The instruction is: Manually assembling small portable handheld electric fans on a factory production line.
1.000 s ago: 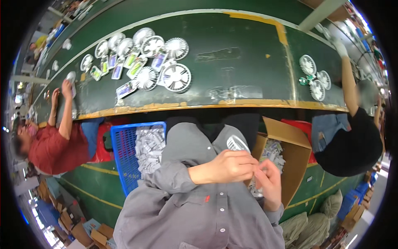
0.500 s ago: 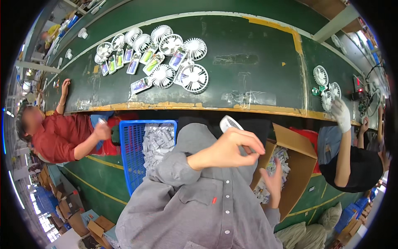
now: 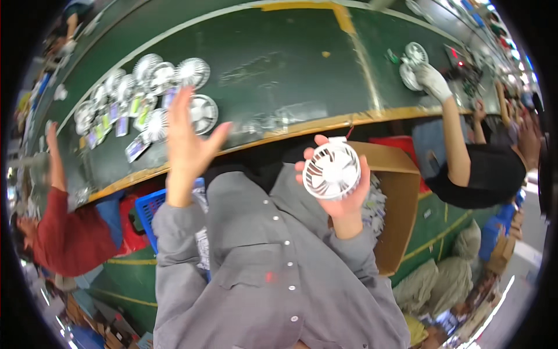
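Observation:
In my right hand (image 3: 350, 208) is a small white handheld fan (image 3: 332, 170), its round grille facing up, fingers curled round its far side. My left hand (image 3: 187, 136) is raised at the table's near edge, fingers stretched and spread, with nothing in it. Just beyond it on the green table (image 3: 261, 87) lies a group of several white fans (image 3: 156, 125), many with open handles that show purple or green parts. My left hand hides some of that group, including part of the nearest round fan (image 3: 204, 113).
A blue basket (image 3: 150, 205) holding pale parts stands by my left leg, and a cardboard box (image 3: 401, 215) of small parts stands at my right. A person in red (image 3: 81, 232) sits at left. At right, a person's white-gloved hand (image 3: 433, 82) touches other fans (image 3: 416, 53).
My left hand has moved from in front of me to the left, toward the fans, and opened. My right hand has come up from beside the box and now holds a fan. The view has shifted.

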Demonstrator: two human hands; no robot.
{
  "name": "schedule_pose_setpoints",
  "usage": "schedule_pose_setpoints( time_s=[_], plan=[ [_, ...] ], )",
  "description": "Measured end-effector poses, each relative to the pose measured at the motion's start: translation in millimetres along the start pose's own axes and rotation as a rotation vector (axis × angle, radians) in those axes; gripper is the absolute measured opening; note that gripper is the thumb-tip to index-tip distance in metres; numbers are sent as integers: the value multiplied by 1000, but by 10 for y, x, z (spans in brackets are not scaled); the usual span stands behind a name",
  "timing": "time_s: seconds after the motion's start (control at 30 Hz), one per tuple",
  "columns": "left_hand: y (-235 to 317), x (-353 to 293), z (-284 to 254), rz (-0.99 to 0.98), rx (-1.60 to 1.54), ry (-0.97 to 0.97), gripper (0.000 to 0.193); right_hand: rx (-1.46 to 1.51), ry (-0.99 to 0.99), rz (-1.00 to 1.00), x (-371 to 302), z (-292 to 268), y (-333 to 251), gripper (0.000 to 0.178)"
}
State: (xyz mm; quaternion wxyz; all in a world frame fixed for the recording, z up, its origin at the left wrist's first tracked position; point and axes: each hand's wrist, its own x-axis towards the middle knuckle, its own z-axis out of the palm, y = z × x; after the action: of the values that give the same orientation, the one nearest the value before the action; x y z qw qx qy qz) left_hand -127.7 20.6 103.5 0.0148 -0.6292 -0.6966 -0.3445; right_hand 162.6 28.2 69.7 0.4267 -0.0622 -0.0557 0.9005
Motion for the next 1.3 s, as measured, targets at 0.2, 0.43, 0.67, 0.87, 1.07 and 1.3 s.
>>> schedule_pose_setpoints(
  time_s=[0.2,0.43,0.67,0.87,1.07,1.3],
  plan=[
    [-505,-192,195,-77,239,-159,75,352,-308,32,19,-148,-412,85],
    [-569,-24,263,-230,-422,81,52,-243,-13,-258,-44,0,-659,59],
    [-105,375,-316,-415,-1407,243,69,-388,591,-479,249,-169,-1065,51],
    [246,331,-403,-367,-1627,4,75,-442,545,-532,377,-198,-1361,50],
    [515,116,-127,-739,-1583,12,72,-1733,811,-727,683,-827,-1846,17],
    [583,-98,-60,-759,-1444,-226,75,-2843,638,-873,1044,-902,-2035,27]
  ],
)
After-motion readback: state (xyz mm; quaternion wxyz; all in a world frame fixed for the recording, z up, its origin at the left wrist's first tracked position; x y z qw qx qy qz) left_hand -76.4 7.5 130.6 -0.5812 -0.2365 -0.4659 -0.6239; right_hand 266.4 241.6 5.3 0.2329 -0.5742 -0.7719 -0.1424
